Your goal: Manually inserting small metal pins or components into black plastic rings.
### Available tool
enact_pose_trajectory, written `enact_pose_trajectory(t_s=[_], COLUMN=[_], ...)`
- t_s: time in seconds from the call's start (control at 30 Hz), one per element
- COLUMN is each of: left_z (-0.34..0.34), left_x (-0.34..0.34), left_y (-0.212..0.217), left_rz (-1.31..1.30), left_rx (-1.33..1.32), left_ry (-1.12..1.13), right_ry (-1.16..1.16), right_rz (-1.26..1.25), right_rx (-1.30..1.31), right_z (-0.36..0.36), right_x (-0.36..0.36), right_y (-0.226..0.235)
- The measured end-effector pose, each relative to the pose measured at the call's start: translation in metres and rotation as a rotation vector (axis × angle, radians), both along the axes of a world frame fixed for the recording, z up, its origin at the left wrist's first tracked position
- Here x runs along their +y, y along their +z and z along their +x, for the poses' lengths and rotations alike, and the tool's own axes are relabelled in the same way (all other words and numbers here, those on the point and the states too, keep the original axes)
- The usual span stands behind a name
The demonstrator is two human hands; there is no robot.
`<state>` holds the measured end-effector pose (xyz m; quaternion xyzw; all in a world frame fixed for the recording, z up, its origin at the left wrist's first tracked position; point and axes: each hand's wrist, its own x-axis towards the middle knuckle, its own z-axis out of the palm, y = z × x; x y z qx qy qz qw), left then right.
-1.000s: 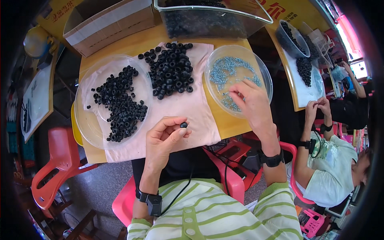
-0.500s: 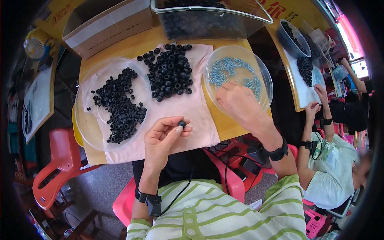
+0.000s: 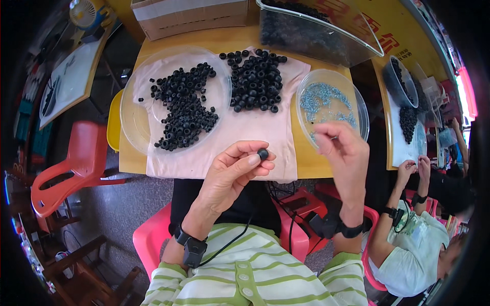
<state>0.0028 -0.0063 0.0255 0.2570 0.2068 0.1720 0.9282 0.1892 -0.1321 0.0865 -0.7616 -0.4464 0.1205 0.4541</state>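
Observation:
My left hand (image 3: 229, 173) pinches a round black bead-like part (image 3: 263, 154) between thumb and fingers, over the front edge of the pink cloth (image 3: 270, 130). My right hand (image 3: 347, 153) is raised at the near side of a round clear tub (image 3: 363, 115) of small light-blue pieces (image 3: 322, 98). Its thumb and forefinger come together; whatever they hold is too small to make out. Beyond my left hand, a heap of black hollow parts (image 3: 255, 84) lies on the cloth. Smaller black ring-like parts (image 3: 186, 115) fill much of a round clear tray (image 3: 133, 132) to the left.
At the back of the table stand a cardboard box (image 3: 191, 20) and a clear bin (image 3: 301, 35) of black parts. A red chair (image 3: 84, 148) is on the left. To the right, a co-worker (image 3: 413, 245) sits at another table with a grey tub (image 3: 400, 84).
My right hand has lifted from the blue pieces and drawn back toward me. My left hand still holds the black part. The whole view has shifted, with the table now further right.

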Motion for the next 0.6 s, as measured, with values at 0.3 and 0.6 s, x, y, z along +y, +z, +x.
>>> enact_pose_trajectory(t_s=[0.3, 0.6], left_z=[-0.005, -0.013], left_x=[-0.006, -0.007], left_y=[0.008, 0.008], left_rz=[-0.013, 0.020], left_rx=[-0.076, -0.092], left_ry=[0.000, -0.016], right_ry=[0.271, 0.273], right_rz=[0.315, 0.270], right_rx=[0.640, 0.414], right_z=[-0.050, -0.054], right_x=[0.013, 0.022], right_y=[-0.009, -0.018])
